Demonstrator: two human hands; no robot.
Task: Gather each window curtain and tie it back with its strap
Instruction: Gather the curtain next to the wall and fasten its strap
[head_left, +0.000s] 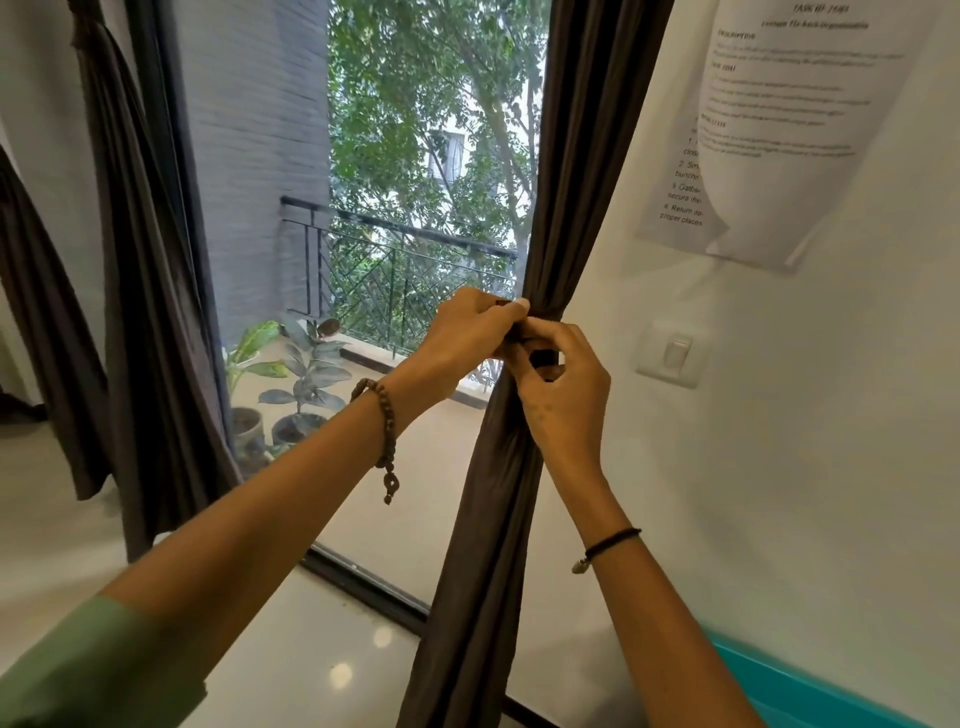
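curtain (480, 519): gathered into a narrow waist just right of the centre; it runs from 12 o'clock down to 6 o'clock, close beside the white wall (779, 467).
strap (544, 358): a dark band at the waist, mostly hidden by fingers; I cannot tell if it is fastened.
left hand (467, 327): fingers curled, pinching the strap against the folds.
right hand (561, 400): just below it and touching it, fingers curled round the strap.
step: tying back this curtain, probably closing the strap.
next move: likely pull the strap snug and join its ends without letting the folds slip.
second curtain (150, 312): at 9 o'clock; tied or not, unclear.
around: light switch (675, 353) at 3 o'clock, paper sheet (789, 130) at 1 o'clock, potted plants (306, 374) at 9 o'clock.
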